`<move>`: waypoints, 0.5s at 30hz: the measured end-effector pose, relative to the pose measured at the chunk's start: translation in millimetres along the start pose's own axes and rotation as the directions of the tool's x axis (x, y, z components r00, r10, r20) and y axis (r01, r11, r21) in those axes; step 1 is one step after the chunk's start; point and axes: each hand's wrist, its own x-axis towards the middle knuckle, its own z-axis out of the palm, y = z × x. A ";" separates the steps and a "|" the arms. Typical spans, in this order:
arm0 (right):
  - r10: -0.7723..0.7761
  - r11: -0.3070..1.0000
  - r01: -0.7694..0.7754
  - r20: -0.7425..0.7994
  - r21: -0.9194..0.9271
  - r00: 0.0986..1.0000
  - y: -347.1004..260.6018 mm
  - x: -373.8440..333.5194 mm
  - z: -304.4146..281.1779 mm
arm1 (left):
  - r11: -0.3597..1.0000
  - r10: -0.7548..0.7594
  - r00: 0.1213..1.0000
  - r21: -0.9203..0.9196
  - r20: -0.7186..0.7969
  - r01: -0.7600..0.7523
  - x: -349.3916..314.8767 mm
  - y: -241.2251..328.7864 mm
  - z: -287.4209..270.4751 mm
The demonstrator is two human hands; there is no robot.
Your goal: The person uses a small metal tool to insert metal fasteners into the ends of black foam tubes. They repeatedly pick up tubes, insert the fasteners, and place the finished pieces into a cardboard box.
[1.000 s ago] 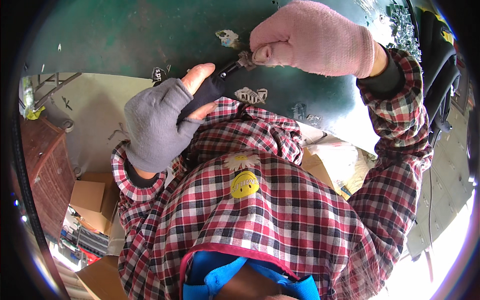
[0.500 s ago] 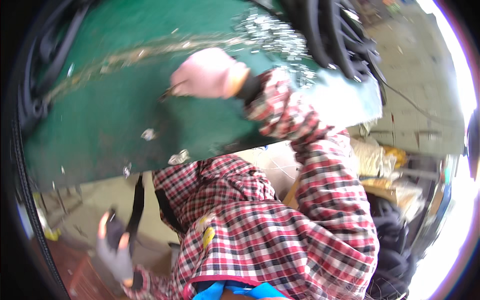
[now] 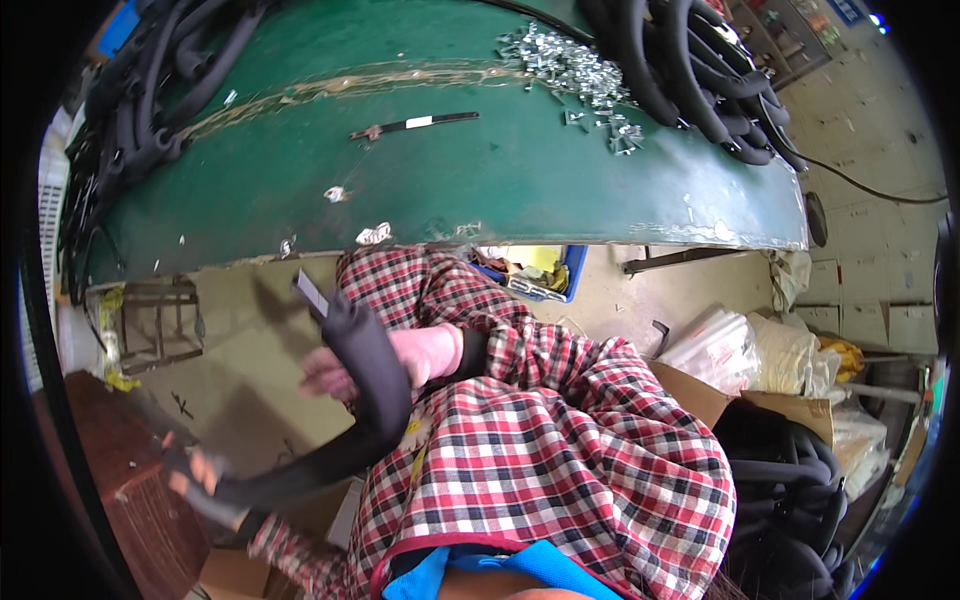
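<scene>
Bent black foam tube (image 3: 385, 385) is hanging below the green tabletop (image 3: 560, 195), left hand in a grey fingerless glove (image 3: 208, 487) blurry but curled round its lower end. Pink-gloved right hand (image 3: 425, 353) is behind the upper stretch, can't tell if those fingers are pinching.

A long green table (image 3: 560, 195) carries 1 thin black strip with a white band (image 3: 418, 122), a scattered heap of small shiny silvery pieces (image 3: 575, 68), and 2 piles of curved matte-black tubes (image 3: 686, 62), left and right.
</scene>
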 end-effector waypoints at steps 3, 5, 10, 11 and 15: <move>-0.169 0.966 0.162 0.019 0.203 0.985 0.2 11.2 22.1 | 0.702 0.101 0.763 0.589 -0.639 0.401 9.5 -63.6 -125.7; -0.135 0.989 0.132 0.046 0.061 0.990 -0.3 14.4 15.3 | 0.295 0.285 0.836 0.873 -0.468 0.388 35.0 -118.7 -128.0; -0.068 0.716 -0.216 -0.374 -0.664 0.925 -4.1 18.9 9.5 | 0.632 -0.333 0.930 0.769 0.157 0.096 84.6 -175.4 158.7; -0.128 0.673 -0.145 -0.308 -0.725 0.943 -5.3 21.8 11.5 | 0.581 -0.439 0.881 0.804 0.177 0.129 93.6 -182.5 167.9; -0.236 0.162 -0.318 -0.350 -0.934 0.907 -97.6 -31.5 23.3 | 0.432 -0.591 0.806 0.826 -0.044 0.362 121.1 -199.4 183.3</move>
